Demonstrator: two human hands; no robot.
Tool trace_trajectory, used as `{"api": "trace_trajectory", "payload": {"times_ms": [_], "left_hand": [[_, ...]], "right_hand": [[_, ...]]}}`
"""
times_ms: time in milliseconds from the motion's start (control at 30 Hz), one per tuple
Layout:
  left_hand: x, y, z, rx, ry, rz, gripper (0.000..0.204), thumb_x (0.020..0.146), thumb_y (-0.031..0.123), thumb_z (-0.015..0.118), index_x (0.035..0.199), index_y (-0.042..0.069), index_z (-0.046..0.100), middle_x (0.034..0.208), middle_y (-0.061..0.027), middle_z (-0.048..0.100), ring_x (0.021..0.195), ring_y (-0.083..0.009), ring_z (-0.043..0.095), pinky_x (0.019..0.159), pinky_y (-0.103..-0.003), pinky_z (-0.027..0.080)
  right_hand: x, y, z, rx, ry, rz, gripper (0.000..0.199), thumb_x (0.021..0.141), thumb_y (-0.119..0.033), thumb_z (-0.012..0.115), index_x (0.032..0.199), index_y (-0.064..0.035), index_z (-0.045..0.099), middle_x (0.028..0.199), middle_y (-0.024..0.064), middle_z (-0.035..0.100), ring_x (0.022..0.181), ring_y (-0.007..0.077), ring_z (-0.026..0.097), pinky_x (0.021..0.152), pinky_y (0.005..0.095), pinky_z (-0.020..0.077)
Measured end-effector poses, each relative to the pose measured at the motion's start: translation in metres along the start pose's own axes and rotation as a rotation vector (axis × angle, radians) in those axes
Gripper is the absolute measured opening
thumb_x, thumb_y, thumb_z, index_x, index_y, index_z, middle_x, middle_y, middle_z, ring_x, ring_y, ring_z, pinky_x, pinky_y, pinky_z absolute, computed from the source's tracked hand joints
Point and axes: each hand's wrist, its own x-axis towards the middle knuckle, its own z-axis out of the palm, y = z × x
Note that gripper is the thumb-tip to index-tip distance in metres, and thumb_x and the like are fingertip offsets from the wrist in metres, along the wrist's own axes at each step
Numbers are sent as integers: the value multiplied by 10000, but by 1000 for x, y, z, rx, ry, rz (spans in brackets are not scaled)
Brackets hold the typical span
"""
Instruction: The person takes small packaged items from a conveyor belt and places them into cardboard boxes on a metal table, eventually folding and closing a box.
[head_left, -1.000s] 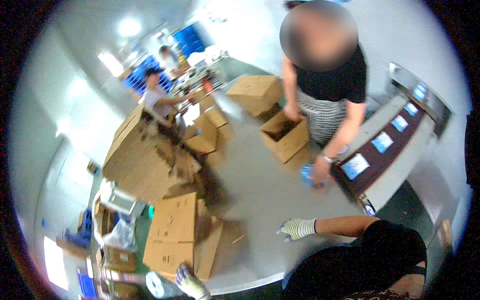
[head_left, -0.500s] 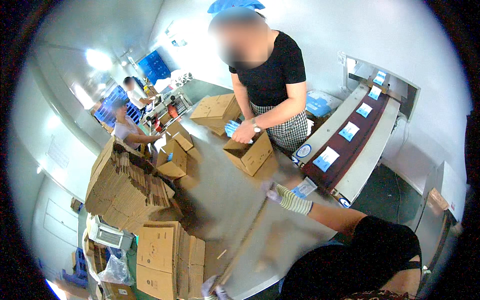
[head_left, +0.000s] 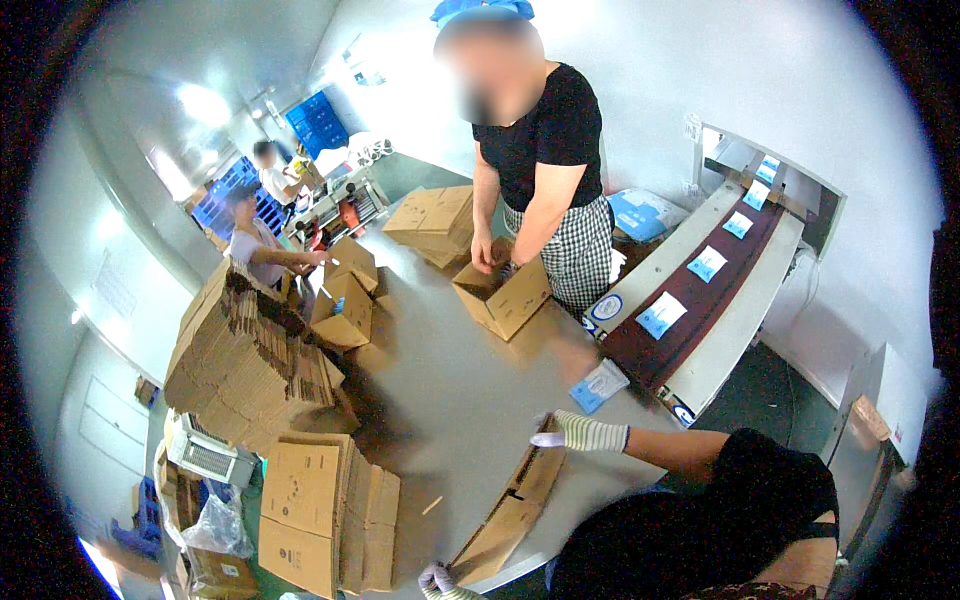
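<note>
A flat folded cardboard carton point(head_left: 512, 508) is stretched slantwise between my two gloved hands over the near part of the table. My right hand point(head_left: 575, 433), in a striped knit glove, grips its far upper end, thumb along the edge. At the lower edge of the view, my left hand point(head_left: 440, 580) closes on the near end; part of that hand is cut off. Next to my left hand stands a stack of flattened cartons point(head_left: 310, 515). Blue-and-white packets point(head_left: 598, 387) lie on the table past my right hand.
A conveyor belt point(head_left: 690, 285) carries several packets at the right. Across the grey table point(head_left: 430, 400), a co-worker point(head_left: 540, 150) reaches into an open carton point(head_left: 507, 303). A tall pile of flattened cartons point(head_left: 250, 365) and another open carton point(head_left: 345, 315) stand left.
The carton between my hands has tilted, so its broad face shows. My right hand has moved down and nearer. The co-worker's hands have lowered into their box, and the belt packets have shifted.
</note>
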Motion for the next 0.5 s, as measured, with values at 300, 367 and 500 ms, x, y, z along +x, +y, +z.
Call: {"api": "trace_trajectory", "payload": {"times_ms": [300, 367, 500], "left_hand": [[-68, -5, 43, 680, -165, 275, 262, 856, 146, 564, 1061, -15, 545, 937, -157, 615, 830, -314, 575, 781, -350, 460], [-85, 1, 54, 837, -202, 265, 243, 857, 141, 545, 1050, -6, 559, 947, -169, 617, 803, -357, 591, 758, -387, 480], [-108, -21, 84, 1430, -879, 611, 205, 797, 241, 584, 779, 37, 599, 759, -157, 585, 648, -331, 567, 614, -460, 482]], "right_hand": [[-30, 7, -1, -43, -383, -325, 760, 721, -452, 725, 1229, 39, 444, 1191, 183, 563, 1084, 227, 535, 921, 362, 433], [-41, -2, -9, 247, -494, -155, 854, 639, -479, 771, 1242, 13, 419, 1189, 242, 525, 1124, 348, 497, 943, 402, 413], [-24, 42, 16, -142, -337, -79, 779, 652, -397, 776, 1192, 45, 432, 1157, 258, 519, 1098, 391, 491, 944, 420, 405]]}}
